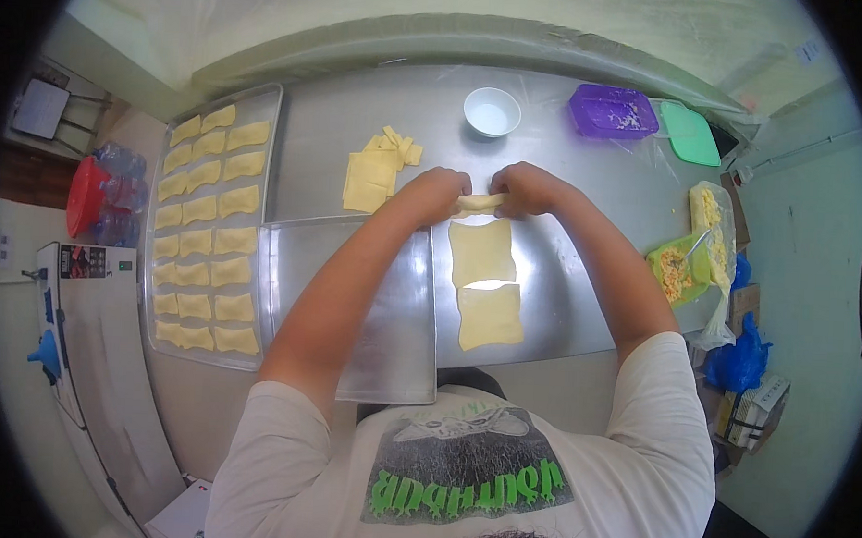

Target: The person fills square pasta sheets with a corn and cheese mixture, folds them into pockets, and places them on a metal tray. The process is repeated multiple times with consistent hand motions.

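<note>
A piece of pale yellow dough [479, 203], folded into a roll, spans the gap between my two hands over the steel table. My left hand [439, 194] is closed on its left end, fingers curled. On its right end my right hand [528, 190] is closed in the same way. Just nearer to me lies a flat dough square [482, 252], with a second dough square [490, 317] below it. Left of my left hand sits a stack of dough sheets [369, 182], with small cut strips piled at its far side.
At the left, a baking tray [276, 118] carries rows of shaped dough pieces. Another metal tray [351, 333] lies beneath my left forearm. A white bowl [492, 112], purple container [613, 112] and green lid [689, 133] stand behind. A green bowl [655, 252] of crumbly filling sits right.
</note>
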The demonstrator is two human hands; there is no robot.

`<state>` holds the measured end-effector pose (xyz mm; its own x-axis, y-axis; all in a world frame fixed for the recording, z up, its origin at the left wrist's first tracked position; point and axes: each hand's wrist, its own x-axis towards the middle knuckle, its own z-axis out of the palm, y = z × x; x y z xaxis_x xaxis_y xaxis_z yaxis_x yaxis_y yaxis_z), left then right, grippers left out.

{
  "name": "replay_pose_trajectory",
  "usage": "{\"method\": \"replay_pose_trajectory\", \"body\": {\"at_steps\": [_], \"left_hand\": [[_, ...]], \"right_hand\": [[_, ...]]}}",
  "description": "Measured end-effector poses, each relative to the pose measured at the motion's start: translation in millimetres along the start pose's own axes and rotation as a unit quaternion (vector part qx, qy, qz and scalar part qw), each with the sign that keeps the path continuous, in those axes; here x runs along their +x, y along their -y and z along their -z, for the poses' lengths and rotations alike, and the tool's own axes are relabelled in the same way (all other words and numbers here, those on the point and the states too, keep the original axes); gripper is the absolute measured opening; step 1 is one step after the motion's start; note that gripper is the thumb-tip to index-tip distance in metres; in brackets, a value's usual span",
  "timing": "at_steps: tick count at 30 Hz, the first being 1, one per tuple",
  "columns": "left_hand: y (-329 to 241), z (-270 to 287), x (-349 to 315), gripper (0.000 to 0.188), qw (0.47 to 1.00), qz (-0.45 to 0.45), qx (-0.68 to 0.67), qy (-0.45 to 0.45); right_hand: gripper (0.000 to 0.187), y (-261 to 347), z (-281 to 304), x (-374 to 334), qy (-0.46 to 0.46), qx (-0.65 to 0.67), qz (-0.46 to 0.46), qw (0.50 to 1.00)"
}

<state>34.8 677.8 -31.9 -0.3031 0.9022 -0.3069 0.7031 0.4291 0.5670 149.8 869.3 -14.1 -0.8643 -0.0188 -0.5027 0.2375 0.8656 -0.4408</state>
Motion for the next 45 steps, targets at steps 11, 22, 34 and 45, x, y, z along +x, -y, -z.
{"method": "replay_pose_trajectory", "body": {"at_steps": [11,22,34,45], "left_hand": [[-0.1,12.4,-7.8,0.03,0.978,-0.011,-0.208,0.013],[49.1,63.8,-58.4,0.037,0.817,0.057,-0.574,0.03],[243.8,162.2,-123.6,0.036,0.861,0.101,-0.443,-0.229],[427.1,241.4,-88.3,0.017,0.904,0.094,-0.205,-0.362]], "right_hand": [[0.03,-13.0,8.4,-10.1,0.0,0.095,-0.001,0.995],[0.034,50.1,35.2,0.5,0.054,0.537,-0.015,0.842],[0.034,227.8,17.2,174.1,-0.178,0.526,0.021,0.832],[0.021,321.0,29.0,381.0,-0.342,0.347,-0.036,0.872]]}}
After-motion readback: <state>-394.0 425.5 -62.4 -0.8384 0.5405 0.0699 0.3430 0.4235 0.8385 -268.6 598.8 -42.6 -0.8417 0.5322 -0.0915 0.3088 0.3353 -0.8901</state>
